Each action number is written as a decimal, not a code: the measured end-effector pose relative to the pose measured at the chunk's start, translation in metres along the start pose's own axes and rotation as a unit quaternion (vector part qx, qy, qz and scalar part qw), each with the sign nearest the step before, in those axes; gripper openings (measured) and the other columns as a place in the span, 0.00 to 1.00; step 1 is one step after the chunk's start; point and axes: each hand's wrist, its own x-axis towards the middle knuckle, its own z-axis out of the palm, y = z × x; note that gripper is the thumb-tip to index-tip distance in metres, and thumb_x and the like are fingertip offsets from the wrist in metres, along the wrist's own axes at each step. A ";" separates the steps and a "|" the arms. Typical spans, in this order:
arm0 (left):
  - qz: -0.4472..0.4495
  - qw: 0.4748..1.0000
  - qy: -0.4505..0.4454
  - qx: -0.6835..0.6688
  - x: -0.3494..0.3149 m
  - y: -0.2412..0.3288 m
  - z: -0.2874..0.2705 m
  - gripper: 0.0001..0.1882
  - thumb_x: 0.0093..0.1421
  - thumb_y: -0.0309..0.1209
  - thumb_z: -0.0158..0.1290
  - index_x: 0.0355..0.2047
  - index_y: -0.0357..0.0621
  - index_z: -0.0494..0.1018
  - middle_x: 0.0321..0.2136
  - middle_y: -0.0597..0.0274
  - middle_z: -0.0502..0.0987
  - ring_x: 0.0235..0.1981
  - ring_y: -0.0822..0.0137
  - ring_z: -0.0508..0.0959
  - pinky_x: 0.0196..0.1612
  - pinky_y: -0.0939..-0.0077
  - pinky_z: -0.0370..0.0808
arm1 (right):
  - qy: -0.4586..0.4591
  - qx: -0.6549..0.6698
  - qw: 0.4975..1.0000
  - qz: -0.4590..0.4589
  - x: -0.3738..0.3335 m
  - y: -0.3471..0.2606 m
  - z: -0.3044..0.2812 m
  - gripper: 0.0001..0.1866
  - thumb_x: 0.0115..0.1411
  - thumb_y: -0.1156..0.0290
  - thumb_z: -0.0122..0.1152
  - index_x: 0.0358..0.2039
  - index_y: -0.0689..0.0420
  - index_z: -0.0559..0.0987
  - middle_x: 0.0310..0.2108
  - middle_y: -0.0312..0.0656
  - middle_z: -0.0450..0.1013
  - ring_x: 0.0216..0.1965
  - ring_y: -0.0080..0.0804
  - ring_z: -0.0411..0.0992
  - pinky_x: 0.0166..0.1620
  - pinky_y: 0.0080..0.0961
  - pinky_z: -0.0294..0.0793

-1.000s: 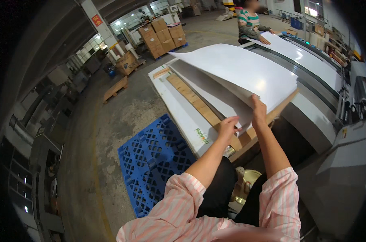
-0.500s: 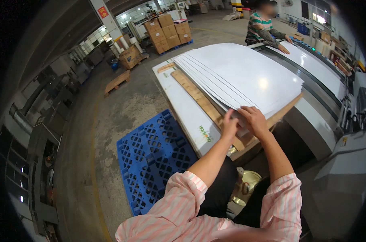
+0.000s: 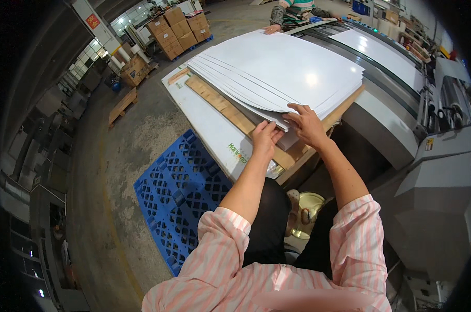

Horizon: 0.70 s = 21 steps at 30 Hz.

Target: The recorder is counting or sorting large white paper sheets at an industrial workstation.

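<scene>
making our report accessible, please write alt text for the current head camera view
A person's left hand and right hand are at the near corner of a stack of large white sheets. A blue plastic pallet lies to the left; a co-worker's hand is at the stack's far edge.

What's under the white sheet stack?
Beneath the white sheet stack, a brown wooden strip shows along the left side; lower down, a white panel sticks out farther left. Whatever lies under the stack's middle is covered.
</scene>
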 end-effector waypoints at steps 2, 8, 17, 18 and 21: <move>0.001 1.000 0.002 0.001 0.002 -0.001 -0.004 0.10 0.54 0.24 0.48 0.36 0.36 0.64 0.28 0.59 0.71 0.29 0.67 0.73 0.32 0.73 0.75 | 0.005 0.052 0.999 -0.010 -0.001 -0.001 -0.001 0.13 0.49 0.66 0.53 0.35 0.53 0.77 0.46 0.39 0.65 0.44 0.37 0.63 0.46 0.31 0.63; 0.002 0.996 0.025 0.083 0.007 0.000 -0.017 0.13 0.54 0.29 0.51 0.38 0.37 0.65 0.29 0.61 0.70 0.28 0.69 0.72 0.31 0.74 0.75 | -0.019 0.029 0.998 -0.061 0.002 -0.012 -0.005 0.12 0.51 0.61 0.53 0.31 0.55 0.77 0.43 0.40 0.68 0.43 0.36 0.64 0.44 0.31 0.63; 0.025 1.000 -0.011 0.002 -0.001 0.006 -0.003 0.09 0.54 0.24 0.47 0.35 0.37 0.63 0.28 0.60 0.69 0.28 0.67 0.72 0.31 0.74 0.75 | 0.051 0.012 0.998 -0.021 0.008 -0.006 0.004 0.08 0.50 0.65 0.54 0.27 0.55 0.77 0.41 0.37 0.69 0.39 0.35 0.66 0.40 0.28 0.66; 0.019 1.000 0.008 0.008 -0.001 0.004 -0.003 0.09 0.54 0.24 0.47 0.36 0.37 0.63 0.28 0.60 0.69 0.29 0.67 0.72 0.31 0.73 0.75 | 0.051 0.012 0.998 -0.021 0.008 -0.007 0.003 0.08 0.50 0.65 0.54 0.27 0.55 0.77 0.41 0.37 0.69 0.39 0.35 0.66 0.40 0.28 0.66; 0.011 0.999 0.035 0.021 0.000 0.004 -0.004 0.10 0.54 0.25 0.47 0.36 0.36 0.63 0.29 0.59 0.69 0.29 0.67 0.72 0.30 0.73 0.75 | 0.086 0.028 0.996 -0.016 0.009 -0.010 0.002 0.08 0.51 0.68 0.55 0.32 0.54 0.76 0.42 0.39 0.68 0.40 0.38 0.65 0.41 0.29 0.66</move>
